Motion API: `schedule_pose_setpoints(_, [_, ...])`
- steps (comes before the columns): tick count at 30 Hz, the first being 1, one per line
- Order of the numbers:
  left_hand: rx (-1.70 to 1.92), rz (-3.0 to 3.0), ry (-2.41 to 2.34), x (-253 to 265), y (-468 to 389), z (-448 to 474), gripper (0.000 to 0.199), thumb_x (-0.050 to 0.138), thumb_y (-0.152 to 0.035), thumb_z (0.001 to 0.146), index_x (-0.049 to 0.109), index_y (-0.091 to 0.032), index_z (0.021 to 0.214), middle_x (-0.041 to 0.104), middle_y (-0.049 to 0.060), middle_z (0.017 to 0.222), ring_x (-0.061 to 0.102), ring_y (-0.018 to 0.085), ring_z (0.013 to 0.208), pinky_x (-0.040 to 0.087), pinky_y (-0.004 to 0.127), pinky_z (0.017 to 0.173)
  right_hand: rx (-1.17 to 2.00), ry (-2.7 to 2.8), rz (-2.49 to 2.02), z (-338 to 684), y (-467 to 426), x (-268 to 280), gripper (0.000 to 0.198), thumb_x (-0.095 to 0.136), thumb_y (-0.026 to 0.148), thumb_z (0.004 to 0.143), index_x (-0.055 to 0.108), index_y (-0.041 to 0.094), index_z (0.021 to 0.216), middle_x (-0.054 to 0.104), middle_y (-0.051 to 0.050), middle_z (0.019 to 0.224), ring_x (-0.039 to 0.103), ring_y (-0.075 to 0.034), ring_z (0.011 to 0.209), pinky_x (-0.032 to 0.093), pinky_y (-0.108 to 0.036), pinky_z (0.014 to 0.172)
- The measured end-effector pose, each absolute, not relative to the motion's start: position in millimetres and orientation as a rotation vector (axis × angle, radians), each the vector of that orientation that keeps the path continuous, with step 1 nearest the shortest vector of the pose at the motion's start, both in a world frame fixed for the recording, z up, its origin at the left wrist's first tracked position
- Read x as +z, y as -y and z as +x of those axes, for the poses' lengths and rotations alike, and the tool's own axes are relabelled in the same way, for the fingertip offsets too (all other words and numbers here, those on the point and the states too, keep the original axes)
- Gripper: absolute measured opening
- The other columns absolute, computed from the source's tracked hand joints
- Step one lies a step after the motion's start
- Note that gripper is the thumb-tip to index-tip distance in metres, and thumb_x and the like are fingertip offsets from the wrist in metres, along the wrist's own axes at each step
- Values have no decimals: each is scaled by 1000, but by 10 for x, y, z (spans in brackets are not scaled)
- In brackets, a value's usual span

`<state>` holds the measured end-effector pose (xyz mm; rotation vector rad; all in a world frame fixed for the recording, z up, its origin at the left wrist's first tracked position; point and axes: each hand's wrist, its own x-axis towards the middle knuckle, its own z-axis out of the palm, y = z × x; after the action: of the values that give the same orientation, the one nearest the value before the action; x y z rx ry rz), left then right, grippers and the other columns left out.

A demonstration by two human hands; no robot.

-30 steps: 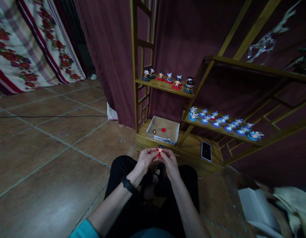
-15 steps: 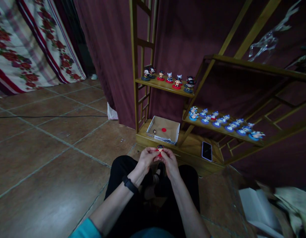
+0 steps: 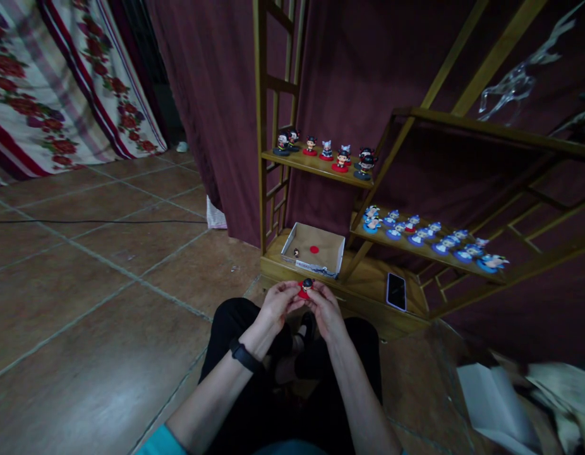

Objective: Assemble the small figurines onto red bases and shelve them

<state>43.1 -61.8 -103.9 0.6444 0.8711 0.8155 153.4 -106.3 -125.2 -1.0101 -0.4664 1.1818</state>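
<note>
Both left hand (image 3: 277, 306) and right hand (image 3: 326, 308) are pinching the little red figurine (image 3: 306, 288), long axis roughly 12-to-6, head at 12, facing's too tiny to call. Box (image 3: 329, 256)'s at 12 from it.

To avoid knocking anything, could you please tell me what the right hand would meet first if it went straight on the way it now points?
Past the held figurine, the right hand would probably meet the near wall of the open box, though depth is hard to judge.

Fingers (image 3: 317, 297) partly hide the small held figurine (image 3: 307, 285).
</note>
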Motion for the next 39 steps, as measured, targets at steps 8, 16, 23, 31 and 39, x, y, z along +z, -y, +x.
schedule_pose_setpoints(8, [925,835,-686,-913,641,285,22,70,-21,65,62,-13,85,67,6,80,62,12,69,49,23,67,995,788,-1003,1525,1122,-1039,31,67,23,65,60,24,96,66,-2,97,59,-18,92,44,-34,84])
schedule_pose_setpoints(16, [1023,1081,-642,-642,717,177,21,69,-23,66,64,-13,84,67,6,83,60,13,72,46,24,68,824,1078,-1061,1565,1188,-847,23,64,25,70,62,23,93,66,-3,95,60,-18,89,46,-35,84])
schedule_pose_setpoints(23, [934,1087,-665,-480,759,136,26,68,-27,68,63,-12,88,67,5,76,60,11,65,47,21,62,869,1064,-1060,1571,1202,-764,28,65,26,69,62,24,97,66,-2,96,60,-18,88,46,-34,83])
schedule_pose_setpoints(31, [735,657,-717,-706,697,138,17,65,-16,71,59,-9,85,68,11,77,65,15,68,53,22,63,1084,811,-1065,1473,1152,-835,30,61,34,72,61,23,100,65,-4,100,60,-18,88,47,-32,77])
schedule_pose_setpoints(39, [780,488,-704,-877,739,239,9,63,-7,70,60,-9,78,68,9,76,66,15,72,53,23,73,1088,729,-1044,1421,1182,-967,31,62,33,71,62,22,100,65,-5,101,58,-21,95,43,-38,86])
